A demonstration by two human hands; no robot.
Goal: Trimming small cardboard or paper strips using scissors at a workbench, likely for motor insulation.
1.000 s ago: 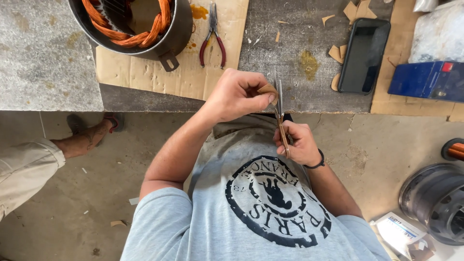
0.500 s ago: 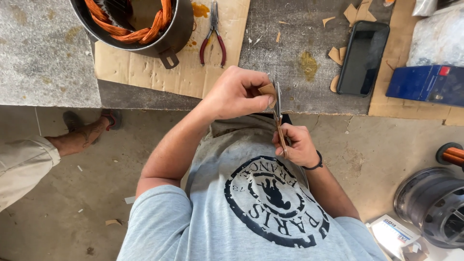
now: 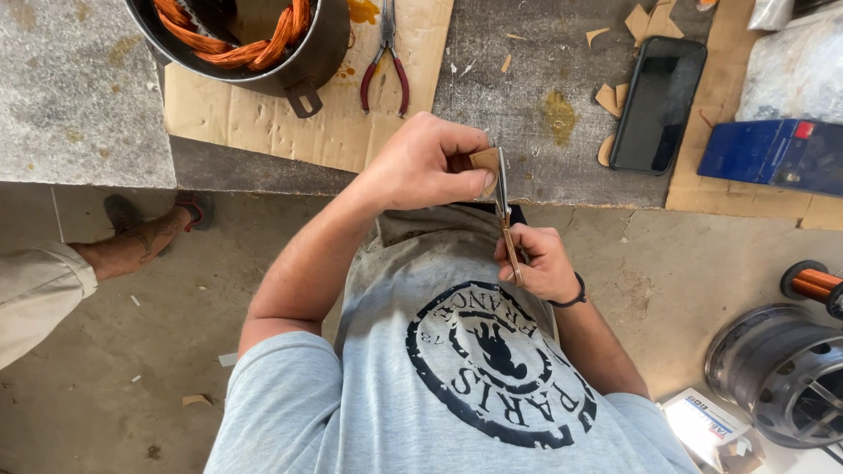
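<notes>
Risks, L to R: the left hand (image 3: 421, 167) holds a small brown card piece (image 3: 485, 161) right up against a thin metal blade (image 3: 500, 189). The thumb and forefinger sit just beside the edge, so a slip or an extra push could prob. nick a fingertip. The piece is tiny and only held by its near side, so it may twist or pop out and drop to the floor btwn the person's knees. The work is in mid-air over the lap, just off the edge of the counter (image 3: 527, 105), w/ nothing under it for support, and that makes a wobble likelier. The blade's tip points up toward the left hand and the handle end toward the body.

Grip, L to R: left hand is curled nearly closed, w/ thumb and forefinger pressed together, pinching the card piece, other fingers folded in. Right hand (image 3: 537, 263) is wrapped tight round the brown handle below the blade; can't tell if it's a knife or scissors. Blade and card are touching. Pliers (image 3: 384, 61) and phone (image 3: 657, 104) lie on the counter, well apart from both hands.
</notes>
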